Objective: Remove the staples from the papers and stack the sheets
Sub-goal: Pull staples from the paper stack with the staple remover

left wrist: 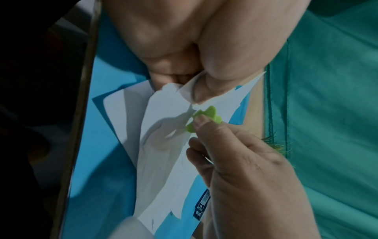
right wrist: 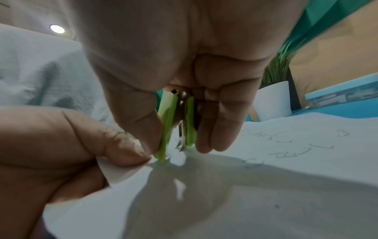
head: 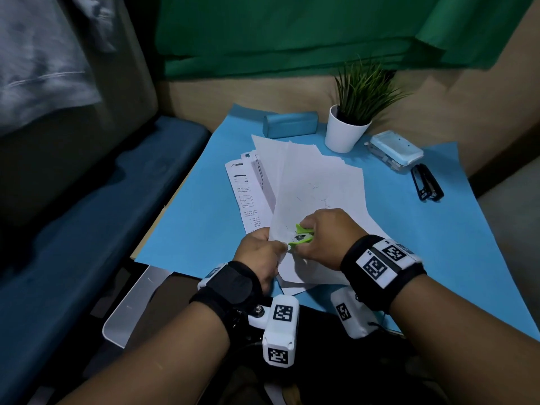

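Observation:
A loose pile of white sheets lies on the blue mat. My left hand pinches the near corner of the top sheet between thumb and fingers. My right hand grips a green staple remover, thumb on one side and fingers on the other. Its metal jaws point down onto that corner, right beside the left thumb. Several pulled staples lie loose on the sheet. Printed sheets stick out from under the pile on the left.
At the back of the mat stand a white potted plant, a blue case and a light blue box. A black stapler lies at the right. A silver tray edge juts out near left.

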### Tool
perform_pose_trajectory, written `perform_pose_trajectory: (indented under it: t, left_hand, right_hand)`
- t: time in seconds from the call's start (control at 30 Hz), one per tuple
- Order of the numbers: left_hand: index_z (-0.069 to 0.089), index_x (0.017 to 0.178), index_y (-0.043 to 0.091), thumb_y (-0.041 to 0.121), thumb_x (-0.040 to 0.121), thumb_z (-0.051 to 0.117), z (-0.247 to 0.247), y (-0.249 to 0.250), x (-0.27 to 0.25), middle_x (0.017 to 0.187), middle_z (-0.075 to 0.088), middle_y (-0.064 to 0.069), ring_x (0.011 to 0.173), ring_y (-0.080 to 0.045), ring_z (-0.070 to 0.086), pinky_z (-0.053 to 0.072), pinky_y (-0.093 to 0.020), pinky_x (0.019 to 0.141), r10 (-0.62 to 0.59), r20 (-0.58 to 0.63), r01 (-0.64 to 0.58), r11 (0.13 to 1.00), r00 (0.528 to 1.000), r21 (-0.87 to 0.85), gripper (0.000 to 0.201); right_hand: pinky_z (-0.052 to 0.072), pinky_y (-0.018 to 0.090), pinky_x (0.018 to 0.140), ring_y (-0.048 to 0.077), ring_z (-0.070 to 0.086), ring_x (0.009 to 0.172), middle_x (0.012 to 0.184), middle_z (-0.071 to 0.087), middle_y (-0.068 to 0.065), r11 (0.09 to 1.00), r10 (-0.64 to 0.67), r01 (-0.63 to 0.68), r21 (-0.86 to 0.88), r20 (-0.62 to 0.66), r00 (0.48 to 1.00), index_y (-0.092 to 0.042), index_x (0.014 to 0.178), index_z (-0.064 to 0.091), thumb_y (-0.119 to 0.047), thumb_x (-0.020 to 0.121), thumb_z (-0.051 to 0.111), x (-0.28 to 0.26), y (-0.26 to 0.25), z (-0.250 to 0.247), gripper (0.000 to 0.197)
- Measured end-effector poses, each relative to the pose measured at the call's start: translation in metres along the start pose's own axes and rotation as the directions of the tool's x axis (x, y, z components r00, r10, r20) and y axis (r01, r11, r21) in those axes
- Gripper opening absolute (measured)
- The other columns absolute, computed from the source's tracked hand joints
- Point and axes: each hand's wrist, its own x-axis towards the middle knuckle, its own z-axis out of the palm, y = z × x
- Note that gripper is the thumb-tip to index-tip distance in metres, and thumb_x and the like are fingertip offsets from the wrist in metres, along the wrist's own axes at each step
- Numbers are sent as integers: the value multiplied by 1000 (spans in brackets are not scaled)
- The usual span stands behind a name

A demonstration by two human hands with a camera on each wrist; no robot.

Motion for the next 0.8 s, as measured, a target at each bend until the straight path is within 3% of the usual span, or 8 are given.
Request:
perform_pose_trajectory:
  t: [0.17,0.3,0.37,0.43,0.53,0.63,0.73,0.8]
  left_hand:
    - [70,93,0,-16,88,48,-2,-2,0,82,72,-23,62,-28,67,55,-30,56,5,22,-5,1000,1000,-1,27]
    - [71,94,-1,-16,86,50,-2,-1,-3,87,71,-28,71,-32,65,57,-39,69,24,19,-24,1000,1000,-2,26]
    - [70,89,1,-16,85,51,-2,-1,-3,79,69,-24,66,-29,62,54,-36,67,25,9,-25,1000,1000,-13,26]
    - [73,83,4,-12,78,55,-1,-1,-2,79,67,-23,70,-32,60,50,-42,71,25,0,-25,999,1000,-31,25]
    - [77,79,8,-1,63,57,1,-1,-4,81,64,-26,77,-35,52,42,-48,75,14,-18,-16,998,1000,-69,27]
    - [77,75,8,-2,65,57,2,2,-7,82,63,-26,77,-35,52,41,-47,75,3,-24,-5,998,1000,-63,23]
    - [70,76,3,-16,83,49,0,4,-8,74,66,-21,61,-28,61,52,-33,61,-2,-15,2,999,1000,-36,29]
    - [65,81,0,-20,87,42,-2,5,-5,69,67,-17,49,-25,63,52,-25,46,-24,3,24,998,1000,-64,31]
  right_hand:
    - [50,30,69,22,59,77,74,65,1,997,53,-54,53,24,998,-16,75,67,-43,74,72,0,-2,-4,28]
    - [53,33,80,22,63,88,87,71,4,996,71,-72,45,36,997,-15,91,73,-44,75,72,0,-7,-6,33]
    - [52,30,74,23,62,84,82,69,4,997,73,-74,25,34,997,-16,84,71,-44,75,72,1,-10,-5,30]
    - [49,28,69,23,60,79,77,67,4,997,81,-81,12,32,996,-16,79,69,-44,75,72,1,-11,-6,29]
    - [47,28,66,23,60,78,76,66,4,996,87,-88,17,38,995,-14,78,68,-45,74,73,2,-12,-5,32]
    - [50,29,70,23,60,80,79,68,4,996,80,-82,43,40,996,-13,82,71,-45,73,75,3,-8,-4,34]
    - [50,28,74,18,60,82,85,68,0,984,101,-107,143,47,994,-16,89,73,-40,73,77,3,-2,0,30]
    - [51,28,67,18,61,70,73,68,1,915,153,-167,367,68,986,-15,78,73,-31,69,81,3,5,6,20]
